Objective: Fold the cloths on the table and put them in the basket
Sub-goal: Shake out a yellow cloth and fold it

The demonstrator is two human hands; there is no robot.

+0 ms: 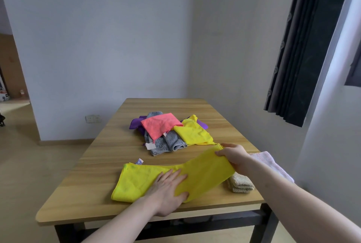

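The yellow cloth (pixel 140 180) lies lengthwise from left to right along the near edge of the table (pixel 93 166). The left hand (pixel 168 192) presses it flat with straight fingers; the right hand (pixel 234 156) pinches its raised right end. Bare wood lies left of the left hand. Bright, smooth, a small tag at its far edge.

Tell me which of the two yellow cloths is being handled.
The long yellow cloth at the near edge: left hand presses it flat, right hand lifts its end. The other yellow cloth lies untouched in the pile.
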